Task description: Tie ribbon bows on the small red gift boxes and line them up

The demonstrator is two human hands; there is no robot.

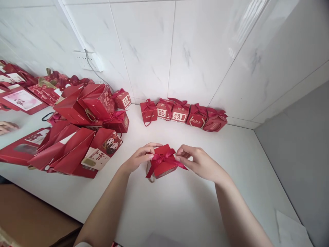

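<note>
A small red gift box (166, 170) sits on the white table in front of me, tied on top with a dark red satin ribbon bow (164, 156). A twisted cord handle (151, 175) hangs down at its left side. My left hand (138, 159) is closed at the bow's left side, thumb and fingers pinching the ribbon against the box edge. On the other side, my right hand (199, 162) pinches the bow's right loop between thumb and fingertips. One ribbon tail points right below that hand, another drops at the box's left front.
Several tied red boxes (180, 113) stand in a row along the tiled wall. At left is a large pile of red gift boxes (77, 147). Another person's hand (8, 127) rests at the far left edge. A wall socket (88, 61) has a grey cable.
</note>
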